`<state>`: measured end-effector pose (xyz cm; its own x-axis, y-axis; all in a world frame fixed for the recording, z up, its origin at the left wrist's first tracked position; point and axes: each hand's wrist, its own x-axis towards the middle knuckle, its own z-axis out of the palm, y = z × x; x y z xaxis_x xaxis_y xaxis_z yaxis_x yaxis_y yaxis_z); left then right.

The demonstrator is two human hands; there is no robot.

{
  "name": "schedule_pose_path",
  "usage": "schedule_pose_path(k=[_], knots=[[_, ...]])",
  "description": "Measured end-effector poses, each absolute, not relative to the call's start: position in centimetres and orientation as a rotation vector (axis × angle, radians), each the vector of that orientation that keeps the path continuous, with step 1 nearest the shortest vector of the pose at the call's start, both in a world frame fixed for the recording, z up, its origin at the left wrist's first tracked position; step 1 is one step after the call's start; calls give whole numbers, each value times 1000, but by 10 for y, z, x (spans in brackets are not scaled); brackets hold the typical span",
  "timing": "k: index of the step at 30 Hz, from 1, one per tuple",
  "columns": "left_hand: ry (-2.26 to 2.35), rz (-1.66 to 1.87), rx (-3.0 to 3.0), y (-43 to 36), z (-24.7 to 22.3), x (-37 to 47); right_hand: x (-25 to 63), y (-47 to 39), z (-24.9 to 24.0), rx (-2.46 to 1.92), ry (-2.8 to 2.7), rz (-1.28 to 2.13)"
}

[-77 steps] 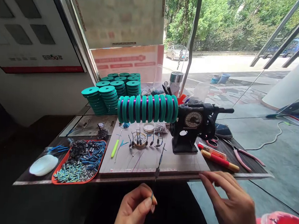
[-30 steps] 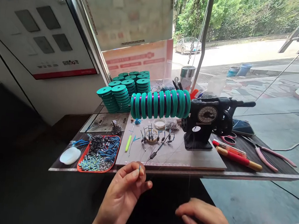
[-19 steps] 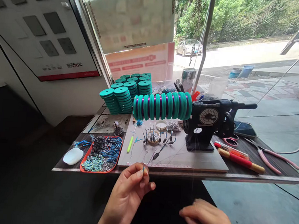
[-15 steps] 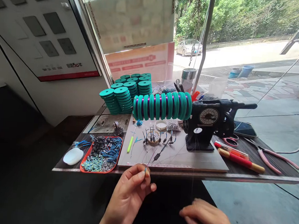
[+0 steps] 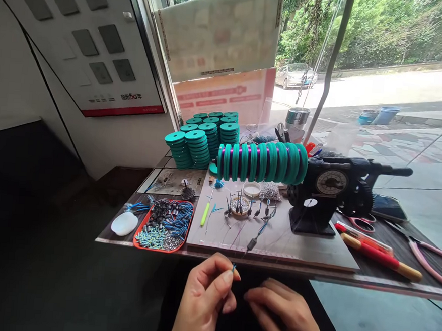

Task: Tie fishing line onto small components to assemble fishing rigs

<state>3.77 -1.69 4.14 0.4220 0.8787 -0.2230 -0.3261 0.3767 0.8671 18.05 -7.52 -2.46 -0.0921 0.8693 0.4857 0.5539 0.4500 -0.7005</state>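
Note:
Just below the table's front edge, my left hand (image 5: 210,296) pinches a tiny blue piece (image 5: 234,268) between thumb and forefinger. A faint thin line seems to lead up from there toward the board. My right hand (image 5: 284,308) is close by on the right, its fingers bent together; whatever its fingertips hold, if anything, is hidden. Above both hands, green foam spools (image 5: 262,162) sit in a row on the shaft of a black hand-crank winder (image 5: 311,217). On the board (image 5: 268,247) lies a dark weight with a blue spring (image 5: 252,244), near a round dish of small beads (image 5: 240,205).
An orange-rimmed tray (image 5: 137,241) of small parts is at left, beside a white lid (image 5: 124,224). Stacked green spools (image 5: 195,151) stand behind. A yellow-green hook tool (image 5: 205,215) lies on the board. Pink-handled pliers (image 5: 426,263) and a red-and-wood stick (image 5: 381,256) lie right.
The view has turned, so the table sits further right in the picture. My right hand has come closer to my left, which still pinches the blue piece.

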Motion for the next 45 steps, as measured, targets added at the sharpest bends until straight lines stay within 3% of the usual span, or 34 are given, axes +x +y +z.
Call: schedule_pose_path(k=[5, 13, 18, 24, 35, 43, 45], knots=[[801, 866, 855, -14, 39, 37, 169, -71, -36, -1163, -1760, 282], [885, 877, 1033, -12, 30, 35, 163, -62, -16, -1140, -1145, 901], [1001, 933, 1463, -7, 43, 36, 163, -57, 8, -1052, -828, 1115], [1052, 823, 1741, -2, 47, 41, 169, -55, 11, -1086, -837, 1070], [945, 670, 1491, 1, 38, 45, 182, -59, 19, -1177, -866, 1124], [839, 689, 1370, -4, 40, 44, 196, -72, -5, -1298, -737, 747], [818, 726, 1365, -8, 41, 45, 193, -72, -11, -1197, -682, 908]])
